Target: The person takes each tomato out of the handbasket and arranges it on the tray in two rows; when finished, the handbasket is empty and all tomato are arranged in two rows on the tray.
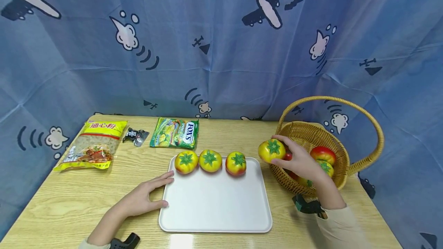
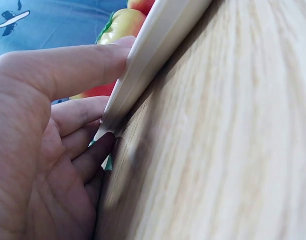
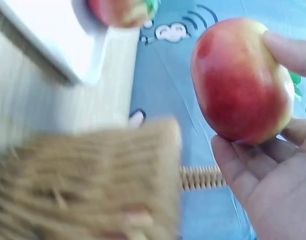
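My right hand holds a yellow-and-red persimmon with a green leafy top, thumb on one side and fingers on the other. The right wrist view shows the red underside of this persimmon, raised above the basket's rim. Below the hand is a wicker basket with more fruit inside, partly hidden by hand and wrist. My left hand rests at the left edge of a white tray; its fingers are spread and touch the rim. Along the tray's far side sit three persimmons in a row.
The basket's tall handle arches over its opening. At the back left lie a yellow bag of pasta, a small black-and-clear packet and a green FOX'S bag. A blue patterned curtain hangs behind the table.
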`<action>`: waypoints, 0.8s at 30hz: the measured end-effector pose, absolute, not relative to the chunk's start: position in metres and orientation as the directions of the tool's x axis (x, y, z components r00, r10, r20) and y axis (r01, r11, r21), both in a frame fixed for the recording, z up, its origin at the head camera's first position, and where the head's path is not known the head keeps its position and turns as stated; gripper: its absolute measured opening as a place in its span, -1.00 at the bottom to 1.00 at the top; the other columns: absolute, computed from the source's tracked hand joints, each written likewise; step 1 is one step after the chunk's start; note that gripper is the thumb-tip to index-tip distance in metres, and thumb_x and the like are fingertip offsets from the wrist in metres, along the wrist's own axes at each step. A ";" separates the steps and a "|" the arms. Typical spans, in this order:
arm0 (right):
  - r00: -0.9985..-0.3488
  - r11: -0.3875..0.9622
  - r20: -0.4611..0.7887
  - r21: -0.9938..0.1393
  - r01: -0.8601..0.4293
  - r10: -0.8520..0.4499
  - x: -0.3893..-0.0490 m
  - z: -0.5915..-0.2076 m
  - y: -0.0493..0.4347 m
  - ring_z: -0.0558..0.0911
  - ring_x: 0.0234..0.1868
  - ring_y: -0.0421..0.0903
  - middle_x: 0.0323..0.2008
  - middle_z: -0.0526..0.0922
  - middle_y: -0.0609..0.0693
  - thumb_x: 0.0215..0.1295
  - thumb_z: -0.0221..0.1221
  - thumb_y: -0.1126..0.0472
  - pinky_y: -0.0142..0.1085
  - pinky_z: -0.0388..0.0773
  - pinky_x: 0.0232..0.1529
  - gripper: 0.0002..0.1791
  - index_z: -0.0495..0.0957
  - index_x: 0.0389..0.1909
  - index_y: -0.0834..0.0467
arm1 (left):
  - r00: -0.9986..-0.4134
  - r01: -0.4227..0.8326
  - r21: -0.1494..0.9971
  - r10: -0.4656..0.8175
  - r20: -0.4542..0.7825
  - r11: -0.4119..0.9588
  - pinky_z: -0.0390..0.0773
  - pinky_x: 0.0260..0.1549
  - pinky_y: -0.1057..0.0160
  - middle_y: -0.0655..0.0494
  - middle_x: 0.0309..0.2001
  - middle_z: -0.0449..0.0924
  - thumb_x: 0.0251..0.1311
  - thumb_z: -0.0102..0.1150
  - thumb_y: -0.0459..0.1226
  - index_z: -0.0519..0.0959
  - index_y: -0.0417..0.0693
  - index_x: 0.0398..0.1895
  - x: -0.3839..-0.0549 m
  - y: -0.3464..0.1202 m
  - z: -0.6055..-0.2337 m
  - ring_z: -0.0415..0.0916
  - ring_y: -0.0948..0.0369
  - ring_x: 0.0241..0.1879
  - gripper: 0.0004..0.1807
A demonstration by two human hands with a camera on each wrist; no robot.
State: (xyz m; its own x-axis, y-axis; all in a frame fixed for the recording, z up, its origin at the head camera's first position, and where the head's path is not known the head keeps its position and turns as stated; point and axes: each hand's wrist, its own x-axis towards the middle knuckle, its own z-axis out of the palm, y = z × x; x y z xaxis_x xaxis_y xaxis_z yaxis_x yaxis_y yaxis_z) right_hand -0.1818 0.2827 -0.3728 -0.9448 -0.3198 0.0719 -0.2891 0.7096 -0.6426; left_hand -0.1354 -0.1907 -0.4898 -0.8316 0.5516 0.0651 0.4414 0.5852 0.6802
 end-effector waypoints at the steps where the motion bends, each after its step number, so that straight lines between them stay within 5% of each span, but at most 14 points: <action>1: -0.944 0.708 0.078 -0.642 -0.295 -0.322 -0.181 -0.375 0.279 0.49 0.04 0.07 0.18 0.42 0.18 0.15 0.31 0.02 -0.03 0.54 0.04 -0.20 0.21 0.35 0.19 | -0.832 0.441 0.680 0.552 0.064 0.586 0.24 0.28 -0.12 0.15 0.44 0.17 0.10 0.23 0.10 0.36 -0.02 0.33 -0.135 -0.191 -0.490 0.15 -0.02 0.39 -0.25; 24: -0.950 0.772 0.113 -0.558 -0.304 -0.293 -0.171 -0.413 0.232 0.41 0.21 0.20 0.31 0.24 0.29 0.18 0.28 0.23 0.12 0.43 0.20 -0.18 0.09 0.38 0.31 | -0.837 0.422 0.689 0.545 0.046 0.590 0.22 0.29 -0.13 0.16 0.45 0.15 0.11 0.21 0.12 0.35 -0.01 0.34 -0.136 -0.191 -0.491 0.14 -0.02 0.40 -0.24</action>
